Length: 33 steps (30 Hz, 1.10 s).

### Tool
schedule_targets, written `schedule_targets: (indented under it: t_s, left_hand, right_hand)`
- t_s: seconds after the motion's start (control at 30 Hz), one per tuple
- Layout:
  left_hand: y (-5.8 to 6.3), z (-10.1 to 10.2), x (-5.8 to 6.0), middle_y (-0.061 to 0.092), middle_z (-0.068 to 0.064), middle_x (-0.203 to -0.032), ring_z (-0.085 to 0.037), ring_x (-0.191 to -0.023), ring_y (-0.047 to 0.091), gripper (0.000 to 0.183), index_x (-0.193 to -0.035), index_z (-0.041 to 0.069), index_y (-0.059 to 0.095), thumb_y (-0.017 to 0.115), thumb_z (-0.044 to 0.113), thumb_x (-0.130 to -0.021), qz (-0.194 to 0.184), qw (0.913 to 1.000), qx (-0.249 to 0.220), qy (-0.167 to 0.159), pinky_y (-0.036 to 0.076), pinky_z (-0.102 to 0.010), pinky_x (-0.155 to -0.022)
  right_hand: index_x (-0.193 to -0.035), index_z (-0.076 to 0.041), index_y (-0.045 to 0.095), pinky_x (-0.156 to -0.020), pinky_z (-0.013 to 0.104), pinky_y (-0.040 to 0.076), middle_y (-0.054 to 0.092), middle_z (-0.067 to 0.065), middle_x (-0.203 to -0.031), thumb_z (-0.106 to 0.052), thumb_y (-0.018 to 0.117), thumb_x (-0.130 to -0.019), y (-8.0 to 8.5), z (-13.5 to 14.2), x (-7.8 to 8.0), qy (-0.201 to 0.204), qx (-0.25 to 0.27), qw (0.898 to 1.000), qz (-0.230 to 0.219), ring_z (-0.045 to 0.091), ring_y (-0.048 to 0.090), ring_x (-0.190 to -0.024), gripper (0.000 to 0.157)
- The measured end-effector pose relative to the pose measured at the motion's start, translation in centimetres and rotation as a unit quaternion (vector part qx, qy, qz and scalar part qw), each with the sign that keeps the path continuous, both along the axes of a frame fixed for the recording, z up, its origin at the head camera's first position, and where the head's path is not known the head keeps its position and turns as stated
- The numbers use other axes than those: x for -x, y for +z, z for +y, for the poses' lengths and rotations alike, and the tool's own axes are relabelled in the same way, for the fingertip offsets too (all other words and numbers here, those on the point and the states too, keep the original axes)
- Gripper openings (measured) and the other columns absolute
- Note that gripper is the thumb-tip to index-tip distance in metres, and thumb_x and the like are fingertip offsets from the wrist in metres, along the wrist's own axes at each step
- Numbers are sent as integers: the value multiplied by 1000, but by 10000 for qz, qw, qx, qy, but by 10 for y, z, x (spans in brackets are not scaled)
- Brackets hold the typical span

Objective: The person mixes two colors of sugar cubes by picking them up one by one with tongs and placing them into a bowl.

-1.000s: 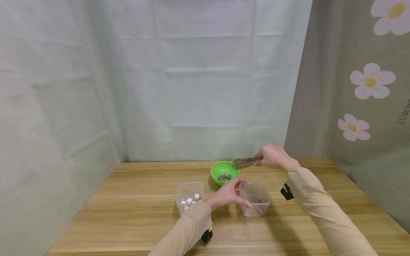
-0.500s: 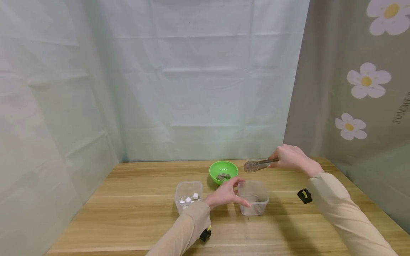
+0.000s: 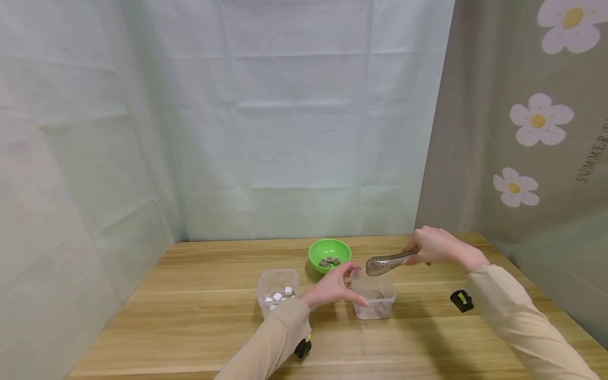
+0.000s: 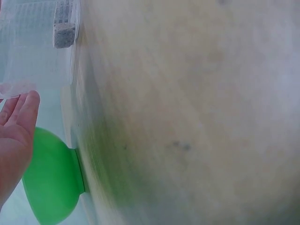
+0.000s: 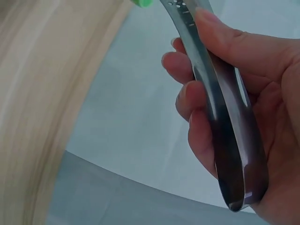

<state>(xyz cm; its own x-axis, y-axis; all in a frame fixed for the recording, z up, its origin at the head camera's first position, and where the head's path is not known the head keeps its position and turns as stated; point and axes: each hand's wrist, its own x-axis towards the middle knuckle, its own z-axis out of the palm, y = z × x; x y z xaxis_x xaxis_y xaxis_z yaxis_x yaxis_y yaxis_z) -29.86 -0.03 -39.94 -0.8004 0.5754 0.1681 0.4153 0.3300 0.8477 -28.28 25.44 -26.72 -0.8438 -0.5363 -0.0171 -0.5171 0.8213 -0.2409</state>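
Note:
My right hand point(image 3: 434, 245) grips metal tongs point(image 3: 387, 262) by the handle. Their perforated heads hang close over the back rim of a clear plastic container point(image 3: 375, 311). The right wrist view shows fingers and thumb wrapped around the tongs point(image 5: 220, 122), the arms pressed near together. My left hand point(image 3: 334, 287) holds that container at its left side, thumb in front and fingers behind. A grey-brown speckled cube point(image 4: 64, 35) shows inside the container in the left wrist view. Behind the left hand stands a green bowl point(image 3: 330, 248) with several grey-brown cubes point(image 3: 329, 262) in it.
Left of the hands, a second clear container point(image 3: 278, 274) holds several white cubes point(image 3: 288, 291), partly hidden by the left forearm. Everything stands on a wooden table point(image 3: 190, 316). Pale curtains point(image 3: 294, 132) rise behind its back edge.
My right hand has moved the tongs right, away from the green bowl, then down toward the right container. The left hand has stayed at the container.

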Motion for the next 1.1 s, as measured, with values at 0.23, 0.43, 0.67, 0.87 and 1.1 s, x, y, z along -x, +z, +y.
schedule_targets:
  t_s: [0.23, 0.43, 0.67, 0.87, 1.1]
  left_hand:
    - [3, 0, -2, 50, 5, -114, -12, -103, 47, 78, -126, 9, 47, 86, 24, -59, -89, 9998, -151, -34, 42, -29, -83]
    - [4, -1, -2, 51, 5, -113, -10, -100, 47, 78, -126, 7, 47, 85, 23, -60, -135, 9997, -174, -70, 42, -30, -82]
    - [3, -1, -1, 51, 3, -115, -12, -101, 47, 78, -127, 6, 46, 85, 24, -61, -157, 9996, -182, -121, 42, -27, -80]
    - [2, -1, 1, 51, 3, -115, -15, -102, 47, 78, -126, 6, 47, 85, 24, -61, -152, 9996, -203, -131, 42, -26, -80]
    - [2, 0, 0, 50, 2, -116, -15, -103, 47, 79, -127, 5, 46, 85, 23, -61, -154, 9995, -224, -142, 42, -25, -81]
  right_hand:
    - [-92, -11, 73, -42, 26, 41, 61, -10, -68, -24, 73, -75, -14, -12, -1, 209, -144, 9996, -99, 10, 49, -41, 21]
    - [-83, -18, 73, -43, 26, 40, 55, -14, -62, -23, 74, -74, -25, -26, -5, 350, -402, 9984, -184, 8, 49, -42, 10]
    - [-72, -20, 70, -44, 27, 39, 55, -15, -59, -23, 75, -72, -29, -33, -9, 523, -655, 9965, -27, 6, 47, -41, 6]
    - [-64, -23, 66, -42, 25, 34, 48, -17, -52, -24, 76, -70, -31, -39, -9, 844, -795, 9931, 197, 3, 42, -44, 12]
    - [-60, -23, 63, -43, 22, 25, 43, -16, -51, -24, 77, -69, -34, -44, -10, 875, -961, 9910, 327, 3, 31, -48, 16]
